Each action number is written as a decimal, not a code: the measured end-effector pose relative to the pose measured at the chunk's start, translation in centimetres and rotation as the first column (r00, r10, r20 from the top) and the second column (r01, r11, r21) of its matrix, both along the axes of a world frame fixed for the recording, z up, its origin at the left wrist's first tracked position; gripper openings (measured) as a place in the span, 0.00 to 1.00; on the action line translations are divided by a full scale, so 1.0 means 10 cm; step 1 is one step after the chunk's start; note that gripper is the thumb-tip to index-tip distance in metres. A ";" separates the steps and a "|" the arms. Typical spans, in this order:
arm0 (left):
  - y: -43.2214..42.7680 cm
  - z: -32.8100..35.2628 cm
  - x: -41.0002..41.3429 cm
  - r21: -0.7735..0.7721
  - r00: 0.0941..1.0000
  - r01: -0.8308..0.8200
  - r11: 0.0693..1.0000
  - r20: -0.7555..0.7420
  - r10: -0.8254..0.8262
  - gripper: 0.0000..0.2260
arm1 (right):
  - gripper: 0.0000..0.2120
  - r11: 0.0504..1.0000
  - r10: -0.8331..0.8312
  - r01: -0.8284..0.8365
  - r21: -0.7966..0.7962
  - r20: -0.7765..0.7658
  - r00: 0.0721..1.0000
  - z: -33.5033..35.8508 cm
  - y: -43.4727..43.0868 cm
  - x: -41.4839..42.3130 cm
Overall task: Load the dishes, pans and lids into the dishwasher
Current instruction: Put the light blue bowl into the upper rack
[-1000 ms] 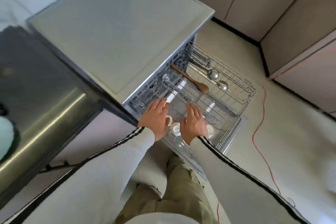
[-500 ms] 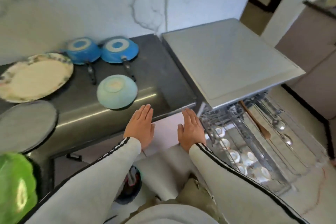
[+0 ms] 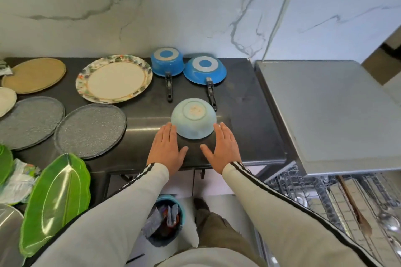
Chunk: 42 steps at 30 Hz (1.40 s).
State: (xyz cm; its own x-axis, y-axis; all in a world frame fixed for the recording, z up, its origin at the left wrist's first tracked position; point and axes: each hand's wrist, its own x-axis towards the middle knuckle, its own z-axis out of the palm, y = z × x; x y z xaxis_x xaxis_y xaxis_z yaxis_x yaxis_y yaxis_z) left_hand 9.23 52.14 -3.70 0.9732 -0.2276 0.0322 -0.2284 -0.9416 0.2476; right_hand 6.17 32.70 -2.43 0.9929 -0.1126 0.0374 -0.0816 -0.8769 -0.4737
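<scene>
While one bowl rests, two pans sit.

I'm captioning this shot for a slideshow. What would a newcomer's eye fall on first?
The left hand and right hand, both open, flank an upturned pale blue bowl near the front edge of the counter. Behind it a bright blue pot and pan sit bottoms up, with a floral plate to their left. A glossy green leaf tray stands out at lower left.

We see a pale blue bowl. At its twelve o'clock, a bright blue pan; at ten, a leafy-rimmed cream plate.
</scene>
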 end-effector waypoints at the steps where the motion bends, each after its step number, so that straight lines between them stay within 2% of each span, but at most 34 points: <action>1: 0.00 0.00 0.11 -0.008 1.000 -0.009 1.000 -0.011 0.008 0.40 | 0.43 1.000 0.003 -0.003 0.005 -0.030 1.000 -0.01 0.01 0.12; 3: -0.01 -0.01 0.34 -0.030 0.999 -0.008 1.000 -0.051 0.006 0.46 | 0.52 1.000 0.010 -0.008 0.022 -0.073 0.997 -0.06 0.00 0.38; 6: 0.03 -0.01 0.69 -0.073 0.991 0.001 0.997 -0.137 -0.011 0.54 | 0.60 0.998 0.012 -0.007 0.059 -0.093 0.996 -0.12 -0.06 0.73; 10: 0.07 0.04 0.98 -0.049 0.972 0.041 0.998 -0.229 -0.051 0.57 | 0.63 0.996 0.086 -0.088 -0.003 -0.166 0.982 -0.16 -0.17 0.93; 13: 0.06 0.04 1.04 -0.038 0.968 0.035 0.999 -0.247 -0.043 0.57 | 0.62 0.997 0.082 -0.082 0.004 -0.186 0.979 -0.16 -0.20 0.94; 17: 0.07 0.03 0.98 -0.103 0.975 0.017 0.995 -0.221 -0.040 0.58 | 0.62 0.997 0.070 -0.067 0.027 -0.143 0.987 -0.12 -0.22 0.88; 21: 0.03 0.11 0.76 -0.142 0.988 0.037 0.989 -0.142 -0.058 0.57 | 0.61 0.998 0.058 -0.058 -0.011 -0.027 0.998 -0.04 -0.25 0.63; 27: -0.31 0.30 0.29 -0.114 0.976 0.219 0.969 0.049 -0.214 0.57 | 0.59 0.990 -0.130 0.134 -0.031 0.121 0.984 0.07 -0.43 -0.14; 32: -0.90 0.29 -0.24 -0.064 0.880 0.468 0.881 0.123 -0.459 0.56 | 0.60 0.926 -0.370 0.376 -0.013 0.152 0.917 -0.01 -0.80 -1.07; 37: -1.65 0.13 -0.75 -0.124 0.776 0.630 0.767 0.058 -0.628 0.56 | 0.60 0.831 -0.549 0.556 -0.023 0.131 0.825 -0.13 -1.29 -1.96; 42: -2.39 -0.06 -1.30 -0.221 0.607 0.772 0.595 -0.020 -0.795 0.57 | 0.60 0.692 -0.718 0.721 -0.036 0.061 0.693 -0.32 -1.66 -2.82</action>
State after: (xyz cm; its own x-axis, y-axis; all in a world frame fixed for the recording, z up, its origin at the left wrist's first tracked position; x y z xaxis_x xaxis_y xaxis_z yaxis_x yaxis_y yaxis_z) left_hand -3.74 28.25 -4.31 0.4209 -0.9050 0.0626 -0.8196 -0.3498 0.4537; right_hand -22.01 16.07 -5.60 0.6062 -0.7887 0.1019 -0.6808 -0.5809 -0.4463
